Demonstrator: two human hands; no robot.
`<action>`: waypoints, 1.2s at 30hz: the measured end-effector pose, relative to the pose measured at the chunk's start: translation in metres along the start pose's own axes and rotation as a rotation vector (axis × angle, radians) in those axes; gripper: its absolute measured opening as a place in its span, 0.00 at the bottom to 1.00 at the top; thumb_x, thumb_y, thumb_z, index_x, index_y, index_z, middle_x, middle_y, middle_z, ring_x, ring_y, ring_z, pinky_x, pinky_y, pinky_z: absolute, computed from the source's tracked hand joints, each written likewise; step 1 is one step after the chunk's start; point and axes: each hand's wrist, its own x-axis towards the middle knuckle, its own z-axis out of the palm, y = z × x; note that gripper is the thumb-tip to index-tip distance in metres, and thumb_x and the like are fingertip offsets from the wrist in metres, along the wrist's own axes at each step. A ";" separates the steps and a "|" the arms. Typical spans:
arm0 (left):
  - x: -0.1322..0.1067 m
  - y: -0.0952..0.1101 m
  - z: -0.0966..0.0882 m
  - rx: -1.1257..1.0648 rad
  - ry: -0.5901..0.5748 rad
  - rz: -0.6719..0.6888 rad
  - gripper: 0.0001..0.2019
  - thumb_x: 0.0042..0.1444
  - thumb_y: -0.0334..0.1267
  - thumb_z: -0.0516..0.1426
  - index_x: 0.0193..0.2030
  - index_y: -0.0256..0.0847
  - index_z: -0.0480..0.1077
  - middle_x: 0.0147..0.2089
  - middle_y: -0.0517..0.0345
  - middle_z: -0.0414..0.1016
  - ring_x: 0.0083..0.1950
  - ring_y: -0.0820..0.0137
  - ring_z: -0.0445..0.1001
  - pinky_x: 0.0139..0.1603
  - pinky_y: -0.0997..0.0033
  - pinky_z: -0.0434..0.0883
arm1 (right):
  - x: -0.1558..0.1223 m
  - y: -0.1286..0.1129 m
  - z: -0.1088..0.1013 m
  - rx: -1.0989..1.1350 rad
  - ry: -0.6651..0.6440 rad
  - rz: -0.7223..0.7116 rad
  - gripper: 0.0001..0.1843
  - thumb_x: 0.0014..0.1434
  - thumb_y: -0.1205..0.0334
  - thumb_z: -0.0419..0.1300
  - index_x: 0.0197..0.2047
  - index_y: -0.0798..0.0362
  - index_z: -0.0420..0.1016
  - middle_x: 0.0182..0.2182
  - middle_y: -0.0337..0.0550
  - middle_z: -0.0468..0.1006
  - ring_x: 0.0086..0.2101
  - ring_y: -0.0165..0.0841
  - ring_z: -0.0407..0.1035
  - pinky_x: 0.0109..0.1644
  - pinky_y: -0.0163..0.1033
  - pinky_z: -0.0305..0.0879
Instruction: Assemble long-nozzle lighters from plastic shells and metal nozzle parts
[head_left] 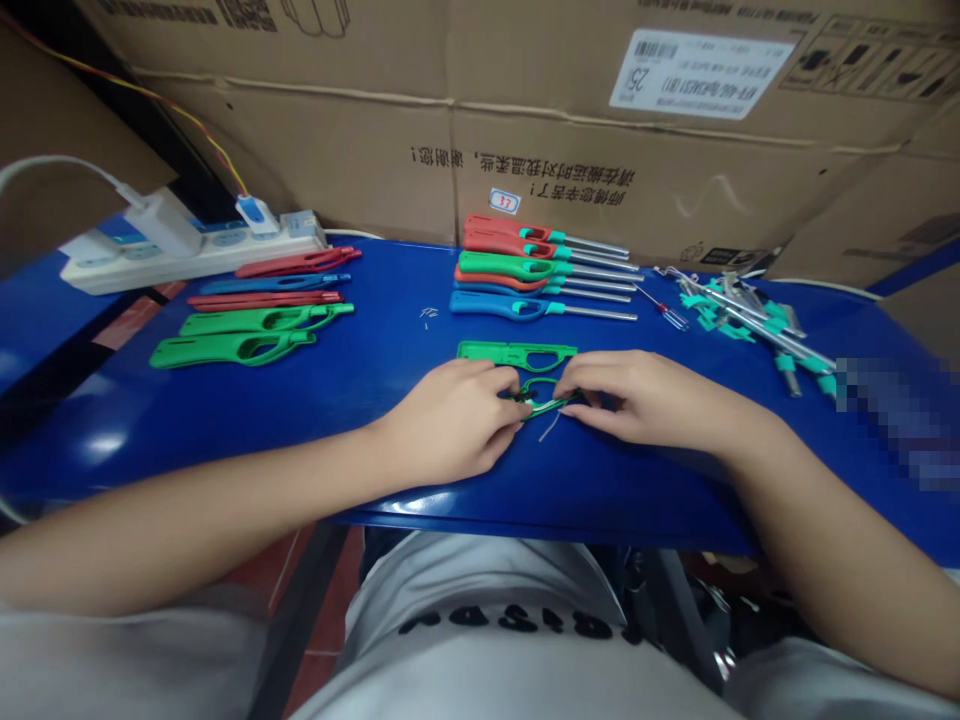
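Carton (360,130): upside-down print, "师傅您辛苦了!请在搬运时对我温柔些,谢谢您!" White label (701,72) on it: inverted "25", rest unclear. Tag (505,202), same carton: red "33". Shirt (480,665) lettering: illegible.

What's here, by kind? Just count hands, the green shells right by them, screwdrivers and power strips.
Hands: 2 (left hand, right hand)
Green shells: 2 (held shell, loose shell)
Screwdriver: 1
Power strip: 1
Total: 6
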 end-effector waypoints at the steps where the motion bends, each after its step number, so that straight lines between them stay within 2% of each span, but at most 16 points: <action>1: 0.000 0.000 0.000 0.000 0.001 -0.001 0.13 0.67 0.37 0.54 0.48 0.44 0.81 0.45 0.51 0.77 0.44 0.62 0.77 0.45 0.61 0.72 | 0.000 0.000 0.000 0.006 -0.006 -0.004 0.08 0.66 0.61 0.58 0.45 0.51 0.77 0.40 0.44 0.80 0.37 0.34 0.75 0.38 0.37 0.66; 11: 0.000 0.001 -0.001 -0.001 -0.023 -0.009 0.13 0.66 0.37 0.54 0.49 0.44 0.81 0.46 0.50 0.76 0.44 0.61 0.77 0.46 0.59 0.73 | 0.000 -0.001 0.000 0.020 -0.030 0.027 0.07 0.65 0.59 0.60 0.43 0.52 0.76 0.35 0.42 0.78 0.30 0.31 0.69 0.34 0.35 0.62; 18: 0.001 0.002 -0.002 -0.018 -0.029 -0.014 0.13 0.66 0.36 0.54 0.48 0.43 0.81 0.45 0.49 0.76 0.44 0.61 0.77 0.46 0.59 0.74 | 0.001 -0.001 0.001 0.018 -0.031 0.016 0.09 0.65 0.59 0.59 0.46 0.51 0.76 0.39 0.45 0.78 0.33 0.33 0.71 0.35 0.36 0.64; 36: 0.001 0.003 -0.002 -0.055 -0.066 -0.026 0.14 0.67 0.37 0.54 0.49 0.43 0.81 0.46 0.49 0.75 0.45 0.60 0.76 0.49 0.58 0.74 | -0.001 -0.003 0.002 -0.040 -0.102 0.123 0.09 0.63 0.58 0.61 0.46 0.51 0.69 0.36 0.41 0.75 0.30 0.31 0.67 0.34 0.36 0.60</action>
